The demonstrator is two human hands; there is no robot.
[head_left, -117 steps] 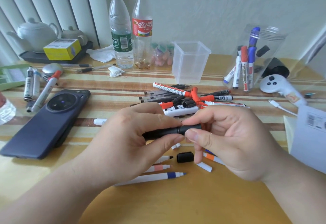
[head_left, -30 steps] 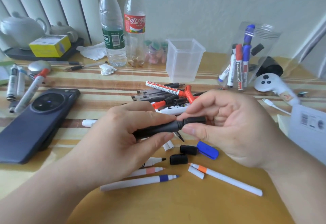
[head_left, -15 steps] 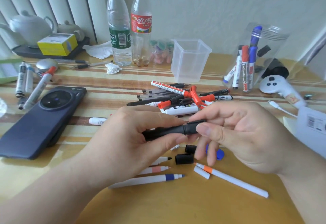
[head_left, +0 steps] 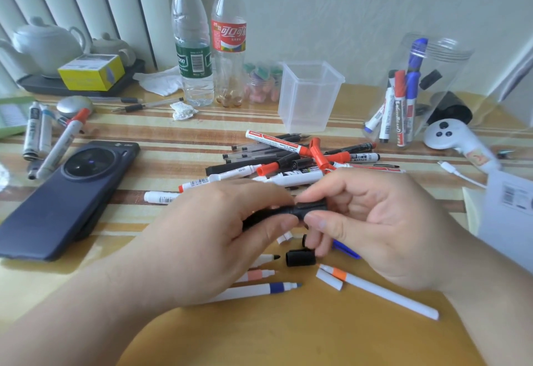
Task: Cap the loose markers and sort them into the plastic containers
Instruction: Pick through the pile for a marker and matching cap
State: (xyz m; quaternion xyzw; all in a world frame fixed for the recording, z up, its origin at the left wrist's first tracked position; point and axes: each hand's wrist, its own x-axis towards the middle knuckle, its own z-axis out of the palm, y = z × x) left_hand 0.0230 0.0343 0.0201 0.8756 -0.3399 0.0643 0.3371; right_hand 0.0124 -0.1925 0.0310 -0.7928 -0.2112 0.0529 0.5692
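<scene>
Pressing a black cap (head_left: 313, 207) onto a black marker (head_left: 268, 217), the person works over the middle of the tabletop (head_left: 288, 336): the left hand (head_left: 219, 238) is closed round the barrel, and the right hand (head_left: 375, 221) pinches the cap between thumb and forefinger at the barrel's end. Whether the cap has seated fully I cannot tell. I would judge this the capping step for one pen, with sorting next; that calls for carrying it to a container, either the empty square plastic cup (head_left: 310, 97) behind the pile or the clear round jar (head_left: 415, 91) at right, which already holds several whiteboard markers. Much remains: a heap of red and black markers (head_left: 291, 160) lies just beyond the hands, and uncapped thin pens (head_left: 259, 290) with a loose black cap (head_left: 300, 258) lie below them. The striped, glossy tabletop is crowded, with a dark phone (head_left: 69, 198) at left, two bottles (head_left: 191, 36), a white teapot (head_left: 46, 42) by the blinds and a white controller (head_left: 450, 137) at right.
</scene>
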